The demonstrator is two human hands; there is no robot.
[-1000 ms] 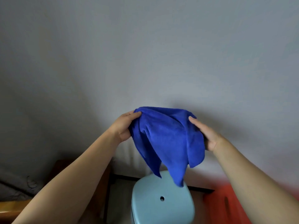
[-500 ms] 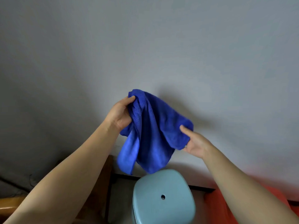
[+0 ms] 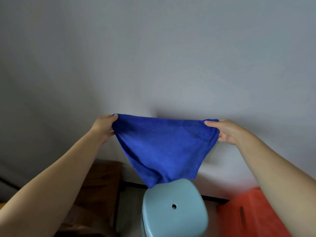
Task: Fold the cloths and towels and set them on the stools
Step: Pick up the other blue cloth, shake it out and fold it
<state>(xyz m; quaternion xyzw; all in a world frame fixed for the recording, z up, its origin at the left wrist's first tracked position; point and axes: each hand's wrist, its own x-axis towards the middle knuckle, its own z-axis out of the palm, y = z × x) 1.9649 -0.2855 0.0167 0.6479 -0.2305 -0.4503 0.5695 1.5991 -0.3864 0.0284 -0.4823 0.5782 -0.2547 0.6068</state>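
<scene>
A blue cloth [image 3: 162, 147] hangs spread out in the air in front of a grey wall. My left hand [image 3: 104, 127] pinches its upper left corner and my right hand [image 3: 225, 131] pinches its upper right corner. The top edge is stretched nearly straight between the hands. The cloth narrows downward, and its lower tip hangs just over the far edge of a light blue stool [image 3: 174, 209] with a small hole in the seat. Nothing lies on the stool's seat.
An orange-red plastic stool [image 3: 246, 214] stands at the lower right, partly behind my right forearm. A dark brown wooden piece of furniture [image 3: 100, 185] is at the lower left. The grey wall [image 3: 153, 57] fills the upper view.
The cloth was bunched between my hands. My hands have moved apart, and now the cloth is pulled open and flat, held by its two upper corners.
</scene>
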